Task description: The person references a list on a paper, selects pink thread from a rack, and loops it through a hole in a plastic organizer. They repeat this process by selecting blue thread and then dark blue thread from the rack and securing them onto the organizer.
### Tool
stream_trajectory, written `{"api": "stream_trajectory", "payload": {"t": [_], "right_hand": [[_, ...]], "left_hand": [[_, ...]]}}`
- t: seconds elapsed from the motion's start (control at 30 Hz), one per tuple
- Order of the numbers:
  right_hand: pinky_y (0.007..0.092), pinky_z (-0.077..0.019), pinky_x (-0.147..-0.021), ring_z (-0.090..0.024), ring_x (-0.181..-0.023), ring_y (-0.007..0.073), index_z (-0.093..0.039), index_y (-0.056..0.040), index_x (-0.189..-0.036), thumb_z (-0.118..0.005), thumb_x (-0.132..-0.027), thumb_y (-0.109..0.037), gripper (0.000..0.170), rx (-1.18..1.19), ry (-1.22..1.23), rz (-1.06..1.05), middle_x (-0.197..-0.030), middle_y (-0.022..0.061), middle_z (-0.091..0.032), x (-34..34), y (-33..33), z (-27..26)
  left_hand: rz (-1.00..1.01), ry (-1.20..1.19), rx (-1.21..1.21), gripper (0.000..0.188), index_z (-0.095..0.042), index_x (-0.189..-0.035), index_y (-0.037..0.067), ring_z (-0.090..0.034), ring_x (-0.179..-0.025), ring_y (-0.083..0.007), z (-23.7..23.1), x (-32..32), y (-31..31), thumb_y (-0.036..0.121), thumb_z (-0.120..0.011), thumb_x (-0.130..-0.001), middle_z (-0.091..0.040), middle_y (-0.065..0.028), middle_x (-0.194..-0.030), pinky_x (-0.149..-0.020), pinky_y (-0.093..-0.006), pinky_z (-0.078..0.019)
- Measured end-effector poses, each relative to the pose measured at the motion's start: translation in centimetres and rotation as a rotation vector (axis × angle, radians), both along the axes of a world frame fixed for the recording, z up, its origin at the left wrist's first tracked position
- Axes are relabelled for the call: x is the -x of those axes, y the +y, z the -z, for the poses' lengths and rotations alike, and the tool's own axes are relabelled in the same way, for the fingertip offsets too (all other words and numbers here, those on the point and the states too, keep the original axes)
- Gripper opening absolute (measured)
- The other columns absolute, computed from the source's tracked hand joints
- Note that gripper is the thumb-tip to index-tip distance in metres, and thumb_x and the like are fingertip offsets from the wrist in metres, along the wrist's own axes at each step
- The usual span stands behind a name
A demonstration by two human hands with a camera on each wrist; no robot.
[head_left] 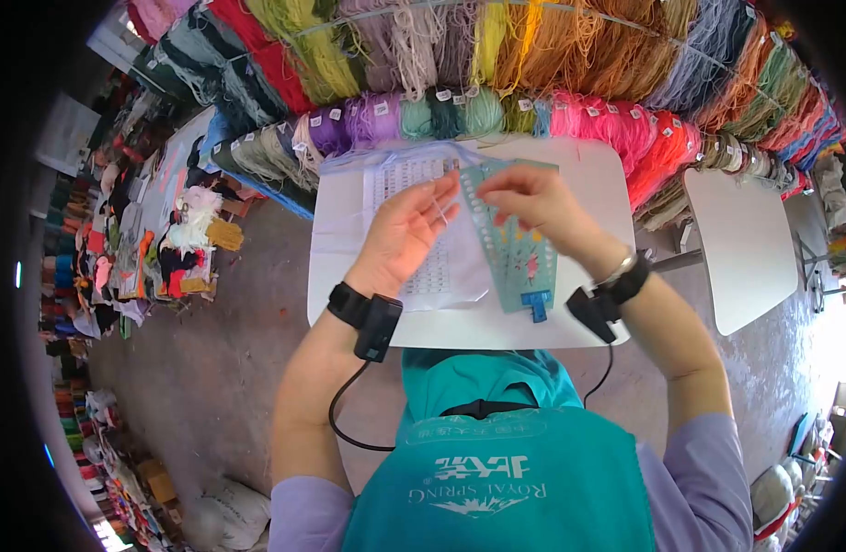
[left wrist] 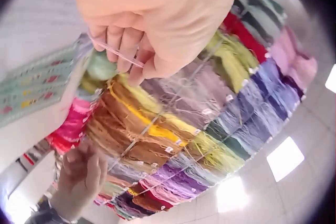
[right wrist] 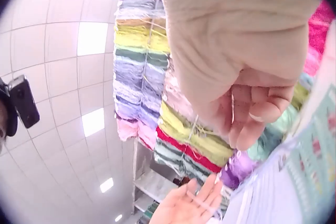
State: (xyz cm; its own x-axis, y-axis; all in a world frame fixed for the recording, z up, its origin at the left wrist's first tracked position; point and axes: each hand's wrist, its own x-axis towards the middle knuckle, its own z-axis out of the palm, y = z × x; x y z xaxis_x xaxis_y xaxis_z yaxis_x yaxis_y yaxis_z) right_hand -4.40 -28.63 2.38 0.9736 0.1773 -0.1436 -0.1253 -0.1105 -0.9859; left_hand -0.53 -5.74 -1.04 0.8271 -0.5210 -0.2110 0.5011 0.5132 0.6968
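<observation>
Over the table, my left hand holds a thin pale pink thread, which runs across its fingers to the thumb. In the right wrist view the palm of this left hand faces up. My right hand hovers above the upper part of a green card, fingers bent in toward the thumb; I cannot tell whether a thread is between them. The card has round holes along its sides, printed flowers and a blue clip at its near end. Left of it lie printed sheets.
Hanks of coloured yarn hang in rows behind the white table. Pale lilac strands lie along its far edge. A second white table stands at the right; heaped yarn covers a table at the left.
</observation>
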Motion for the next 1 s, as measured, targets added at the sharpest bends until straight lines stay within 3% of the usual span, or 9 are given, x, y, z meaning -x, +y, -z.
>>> {"api": "stream_trajectory", "payload": {"t": [0.1,0.23,0.43,0.73,1.0], "right_hand": [[0.0194,-0.0402,-0.052,-0.064,-0.072,0.0082,-0.068,-0.0017,-0.103,-0.069,-0.085,-0.016,0.022,-0.208,0.058,0.050,-0.086,0.0033,-0.068,-0.4,2.6,1.9],[0.0193,-0.0365,-0.051,-0.061,-0.068,0.0069,-0.068,-0.0033,-0.100,-0.071,-0.084,-0.017,0.021,-0.222,0.178,0.045,-0.085,0.0020,-0.067,-1.5,3.9,2.8],[0.0197,-0.0359,-0.052,-0.058,-0.063,0.0067,-0.069,-0.0041,-0.097,-0.071,-0.085,-0.016,0.017,-0.422,0.259,0.123,-0.083,0.0008,-0.067,-2.1,5.6,4.0],[0.0214,-0.0355,-0.053,-0.058,-0.066,0.0078,-0.072,-0.0065,-0.090,-0.067,-0.085,-0.013,0.010,-0.426,0.249,0.266,-0.083,0.0007,-0.068,-3.0,7.2,3.6],[0.0221,-0.0354,-0.055,-0.055,-0.068,0.0065,-0.074,-0.0080,-0.082,-0.066,-0.083,-0.012,0.008,-0.354,0.152,0.326,-0.073,-0.0011,-0.064,-3.1,7.9,3.8]], "left_hand": [[0.000,0.094,0.002,0.034,-0.062,-0.120,0.000,-0.051,-0.124,-0.0238,0.0,0.5,-1.2,0.021,-0.060,-0.093,-0.057,-0.0114,-0.134,-0.103,-0.0439,-0.0437],[0.032,0.134,-0.048,0.035,-0.062,-0.121,0.002,-0.053,-0.117,-0.0205,0.4,-0.1,-1.2,0.022,-0.061,-0.093,-0.058,-0.0097,-0.130,-0.100,-0.0440,-0.0450],[0.017,0.126,-0.055,0.035,-0.062,-0.121,0.001,-0.053,-0.115,-0.0192,0.7,-0.5,-0.7,0.023,-0.061,-0.093,-0.058,-0.0099,-0.130,-0.098,-0.0424,-0.0460],[-0.003,0.125,-0.029,0.033,-0.061,-0.118,-0.002,-0.053,-0.117,-0.0208,1.1,-2.6,0.7,0.020,-0.061,-0.094,-0.058,-0.0125,-0.129,-0.097,-0.0412,-0.0478],[0.045,0.049,-0.060,0.027,-0.063,-0.112,-0.004,-0.058,-0.113,-0.0244,1.8,-3.6,1.1,0.016,-0.057,-0.096,-0.059,-0.0159,-0.128,-0.097,-0.0425,-0.0485]]}}
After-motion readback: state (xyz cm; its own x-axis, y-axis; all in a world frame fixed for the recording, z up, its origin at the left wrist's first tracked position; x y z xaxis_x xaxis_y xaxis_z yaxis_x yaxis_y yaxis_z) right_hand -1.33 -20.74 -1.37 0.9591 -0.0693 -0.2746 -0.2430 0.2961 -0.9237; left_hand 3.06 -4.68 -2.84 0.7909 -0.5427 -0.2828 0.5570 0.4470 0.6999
